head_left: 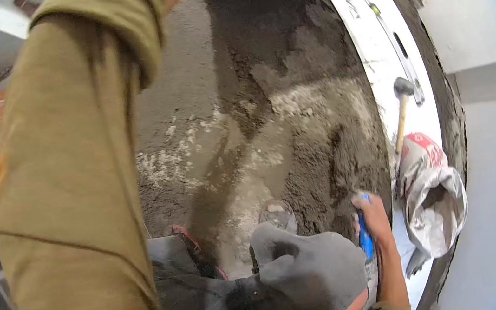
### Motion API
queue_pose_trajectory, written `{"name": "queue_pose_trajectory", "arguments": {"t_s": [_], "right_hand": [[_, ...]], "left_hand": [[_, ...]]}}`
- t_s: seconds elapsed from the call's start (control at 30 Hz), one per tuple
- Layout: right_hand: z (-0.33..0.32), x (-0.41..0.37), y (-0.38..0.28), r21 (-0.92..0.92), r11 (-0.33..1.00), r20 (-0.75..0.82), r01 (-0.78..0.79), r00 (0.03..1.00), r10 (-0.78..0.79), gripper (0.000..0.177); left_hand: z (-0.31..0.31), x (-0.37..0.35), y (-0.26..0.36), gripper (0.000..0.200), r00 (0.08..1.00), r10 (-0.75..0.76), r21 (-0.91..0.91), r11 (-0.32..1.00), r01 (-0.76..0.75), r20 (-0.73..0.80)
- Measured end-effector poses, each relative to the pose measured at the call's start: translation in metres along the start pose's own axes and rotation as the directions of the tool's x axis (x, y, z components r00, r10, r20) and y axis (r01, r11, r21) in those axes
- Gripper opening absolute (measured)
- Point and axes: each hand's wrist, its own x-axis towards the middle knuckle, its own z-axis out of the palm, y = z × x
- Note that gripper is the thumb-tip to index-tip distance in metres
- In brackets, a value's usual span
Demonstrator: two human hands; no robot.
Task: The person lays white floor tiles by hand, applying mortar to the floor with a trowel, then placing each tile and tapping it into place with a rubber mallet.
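Note:
My right hand (374,216) is at the lower right, closed around a blue tool handle (365,241) that points down beside my knee; the tool's working end is hidden. My bent knee in grey trousers (307,274) fills the bottom centre. My left arm in an olive sleeve (72,181) rises across the left of the view, and its hand is cut off beyond the top edge. In front of me lies a bed of grey mortar (293,116), dark and rough on the right, smoother and paler on the left.
A long white straightedge (375,40) runs along the right side of the mortar. A hammer with a wooden handle (401,109) lies on it, next to a crumpled open cement bag (433,191). A rounded clear object (277,215) sits by my knee.

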Motion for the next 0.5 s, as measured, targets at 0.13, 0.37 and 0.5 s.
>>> {"name": "queue_pose_trajectory", "arguments": {"t_s": [0.13,0.37,0.5], "right_hand": [[0.059,0.099,-0.090,-0.197,0.882,0.168,0.428,0.901,-0.399,0.023],[0.139,0.263,-0.230,-0.695,0.340,0.187,0.634,0.616,-0.765,0.034],[0.146,0.279,-0.234,-0.795,0.043,0.328,0.605,0.488,-0.809,0.034]], "left_hand": [[-0.001,0.019,-0.010,0.024,0.996,-0.049,-0.091,0.994,0.056,0.074],[-0.010,0.004,-0.006,0.022,0.999,-0.015,-0.053,0.998,0.016,0.031],[-0.005,0.003,-0.005,0.022,0.999,-0.035,-0.048,0.998,0.035,0.012]]}}
